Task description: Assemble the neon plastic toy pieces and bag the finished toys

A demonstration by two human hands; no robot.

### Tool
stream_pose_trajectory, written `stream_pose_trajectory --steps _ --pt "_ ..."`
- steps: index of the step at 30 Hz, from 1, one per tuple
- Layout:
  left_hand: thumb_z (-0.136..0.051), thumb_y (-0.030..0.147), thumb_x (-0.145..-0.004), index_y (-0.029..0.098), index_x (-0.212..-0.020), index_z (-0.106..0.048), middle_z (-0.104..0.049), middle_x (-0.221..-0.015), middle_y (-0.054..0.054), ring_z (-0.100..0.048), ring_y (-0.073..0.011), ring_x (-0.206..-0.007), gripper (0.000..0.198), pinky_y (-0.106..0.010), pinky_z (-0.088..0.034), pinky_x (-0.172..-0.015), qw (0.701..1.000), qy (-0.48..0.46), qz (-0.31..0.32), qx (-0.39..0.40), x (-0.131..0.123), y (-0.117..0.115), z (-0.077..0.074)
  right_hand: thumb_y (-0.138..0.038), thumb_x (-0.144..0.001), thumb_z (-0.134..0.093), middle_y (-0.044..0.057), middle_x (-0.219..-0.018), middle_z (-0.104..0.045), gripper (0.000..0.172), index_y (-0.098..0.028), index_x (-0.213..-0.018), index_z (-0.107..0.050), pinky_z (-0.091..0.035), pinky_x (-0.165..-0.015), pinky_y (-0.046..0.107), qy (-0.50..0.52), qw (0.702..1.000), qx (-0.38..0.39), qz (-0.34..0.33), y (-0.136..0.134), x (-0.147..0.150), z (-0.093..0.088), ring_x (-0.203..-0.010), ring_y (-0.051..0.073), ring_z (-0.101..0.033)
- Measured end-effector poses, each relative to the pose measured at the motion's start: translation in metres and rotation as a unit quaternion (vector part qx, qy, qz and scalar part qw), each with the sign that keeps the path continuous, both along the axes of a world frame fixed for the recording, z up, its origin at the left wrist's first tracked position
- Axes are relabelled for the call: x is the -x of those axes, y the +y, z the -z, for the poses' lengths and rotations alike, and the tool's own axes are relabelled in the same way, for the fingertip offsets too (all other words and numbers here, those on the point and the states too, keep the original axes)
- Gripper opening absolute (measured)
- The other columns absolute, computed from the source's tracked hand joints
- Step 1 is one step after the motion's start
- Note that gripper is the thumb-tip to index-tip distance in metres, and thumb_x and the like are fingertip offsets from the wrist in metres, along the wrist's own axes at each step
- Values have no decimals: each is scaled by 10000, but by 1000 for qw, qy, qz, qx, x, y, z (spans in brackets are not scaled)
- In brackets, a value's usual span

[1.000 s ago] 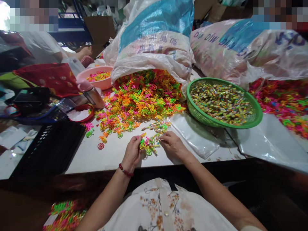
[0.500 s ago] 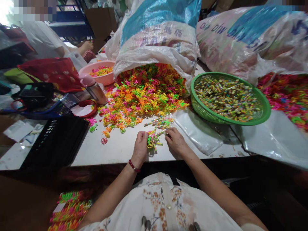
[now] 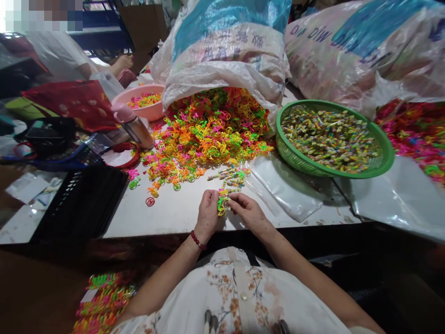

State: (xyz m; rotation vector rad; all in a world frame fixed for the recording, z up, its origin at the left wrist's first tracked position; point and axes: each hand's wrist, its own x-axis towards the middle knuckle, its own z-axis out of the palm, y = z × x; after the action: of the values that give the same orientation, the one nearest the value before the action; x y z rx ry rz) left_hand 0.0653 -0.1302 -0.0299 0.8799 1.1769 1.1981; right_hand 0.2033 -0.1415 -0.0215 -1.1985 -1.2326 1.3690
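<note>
1. A cluttered workroom, a white counter (image 3: 167, 214) across it, and there's a tipped sack (image 3: 229, 74) spilling bright plastic pieces (image 3: 208, 141) toward the front edge!
2. Left hand (image 3: 207, 211): fingers curled, grasping a small green-and-yellow bunch (image 3: 221, 206) near the middle of that front edge.
3. Right hand (image 3: 251, 213) in close, fingertips bent up to the bunch; whether they pinch a piece, I can't tell.
4. Striped tubes (image 3: 231, 174) lie just beyond; a loaded green basket (image 3: 333, 173) sits toward the counter's right.
5. Looks like delicate two-handed fingertip work, calling for a steady left grip and precise right fingers.
</note>
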Motion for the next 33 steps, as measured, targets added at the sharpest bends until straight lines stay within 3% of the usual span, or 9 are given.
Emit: stream_pose_trajectory --steps 10,19,23,30,33 --pt "-468 477 -925 207 -837 -455 -459 -689 48 -436 -102 -601 284 -221 -383 -550 991 131 10 -39 1 -5 -4 -447 -818 -660 -5 -770 -642 295 -189 -939 -737 -369 -598 250 -12 999 34 -23 -2 -4 -8 -625 108 -463" --pt "-437 449 -941 213 -837 -455 -474 -680 44 -447 -120 -600 259 -251 -356 -577 976 211 11 -55 3 -6 -8 -419 -844 -641 20 -829 -709 280 -187 -947 -759 -450 -711 283 -47 998 12 -26 -4 -6 -6 -721 146 -578" --pt "-429 436 -946 214 -816 -460 -497 -690 36 -456 -129 -619 260 -261 -343 -605 962 263 20 -74 8 -7 -6 -376 -847 -647 43 -866 -722 232 -192 -925 -764 -469 -785 315 -91 995 -40 -34 -7 -4 -11 -823 188 -631" --pt "-472 400 -922 212 -760 -470 -480 -657 33 -433 -134 -611 248 -248 -328 -578 970 241 -1 -42 15 -8 5 -332 -907 -581 33 -839 -713 204 -245 -900 -765 -488 -730 316 -157 978 -122 -61 -15 12 -12 -773 188 -633" --pt "-479 425 -918 208 -784 -494 -495 -681 30 -440 -134 -635 256 -243 -348 -594 976 214 8 -50 25 -6 4 -341 -938 -549 36 -914 -719 229 -245 -989 -750 -505 -765 318 -148 978 -124 -83 -14 13 -11 -826 189 -643"
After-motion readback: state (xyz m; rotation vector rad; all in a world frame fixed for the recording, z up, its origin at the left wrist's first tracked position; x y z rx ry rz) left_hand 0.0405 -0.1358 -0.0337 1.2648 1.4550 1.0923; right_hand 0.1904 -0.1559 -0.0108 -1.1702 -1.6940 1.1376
